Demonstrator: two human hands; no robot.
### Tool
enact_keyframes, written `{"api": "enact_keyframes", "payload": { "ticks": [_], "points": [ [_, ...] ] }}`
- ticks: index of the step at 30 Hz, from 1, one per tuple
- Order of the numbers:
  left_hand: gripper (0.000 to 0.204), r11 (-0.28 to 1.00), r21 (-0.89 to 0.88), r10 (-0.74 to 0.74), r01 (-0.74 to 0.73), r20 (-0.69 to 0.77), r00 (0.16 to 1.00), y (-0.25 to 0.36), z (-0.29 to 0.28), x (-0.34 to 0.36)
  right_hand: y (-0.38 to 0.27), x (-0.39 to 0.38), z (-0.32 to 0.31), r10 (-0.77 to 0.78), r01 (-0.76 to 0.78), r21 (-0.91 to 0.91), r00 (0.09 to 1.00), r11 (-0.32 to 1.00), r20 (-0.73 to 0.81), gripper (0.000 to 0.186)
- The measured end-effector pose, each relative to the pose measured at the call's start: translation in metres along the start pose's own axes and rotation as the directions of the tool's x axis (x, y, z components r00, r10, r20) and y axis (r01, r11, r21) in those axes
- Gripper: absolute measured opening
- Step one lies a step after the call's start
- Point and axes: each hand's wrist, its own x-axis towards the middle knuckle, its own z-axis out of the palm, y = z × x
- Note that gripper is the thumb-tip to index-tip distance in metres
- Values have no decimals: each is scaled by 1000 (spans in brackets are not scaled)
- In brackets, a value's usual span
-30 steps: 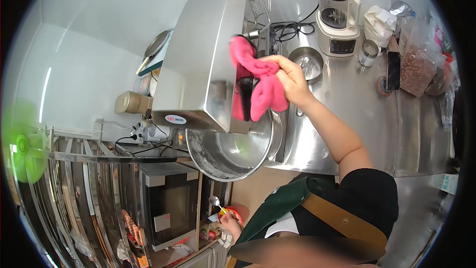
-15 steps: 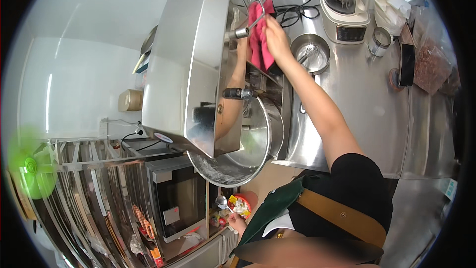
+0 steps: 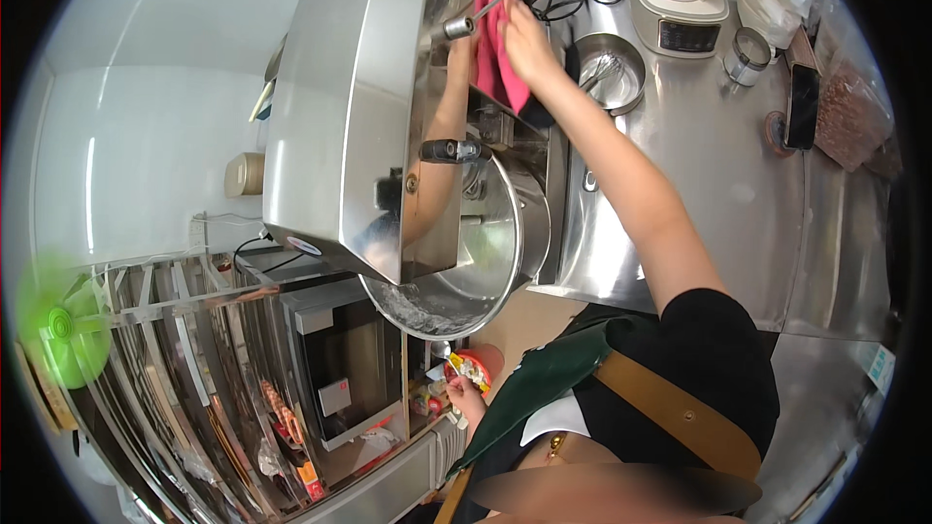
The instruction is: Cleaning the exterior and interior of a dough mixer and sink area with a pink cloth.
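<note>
Cloth (image 3: 507, 82), pink, lies behind the wire frame (image 3: 490, 5) of the steel mixer (image 3: 340, 87), toward the left end of the far edge of the desk (image 3: 718, 233). Your right hand (image 3: 529, 44) lies along it, presumably to keep it in place; whether that grip is closed you cannot tell. Your left hand (image 3: 466, 396) is clamped on the spoon (image 3: 442, 349), out past the desk's near left corner, apparently clear of the cloth.

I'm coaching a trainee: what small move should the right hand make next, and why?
Perhaps ease the cloth clear of the wire guard: the right hand holds it close beside the machine, and the guard's wire crosses in front of it in this view, so it might snag.
</note>
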Motion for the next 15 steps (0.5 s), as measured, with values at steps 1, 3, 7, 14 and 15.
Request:
{"api": "enact_keyframes", "payload": {
  "ticks": [1,3,7,14,15],
  "points": [
    [10,1000,2,-1,1,-5,1000,-3,1,1,-24,-24,-2,36,-36,-30,999,999,-2,41],
    [11,999,21,48,-48,12,999,-6,4,6,-47,-60,-16,-12,10,42,999,999,48,44],
    [10,998,-51,31,-27,88,996,12,8,9,-64,-120,-24,5,-9,64,998,998,63,41],
    [15,995,-68,82,-79,50,995,0,0,21,-45,-78,-43,394,-235,662,914,712,-99,37],
    [15,996,-63,61,-57,53,997,1,-4,17,-38,-54,-44,458,-248,776,887,581,-59,37]
  ]
}}
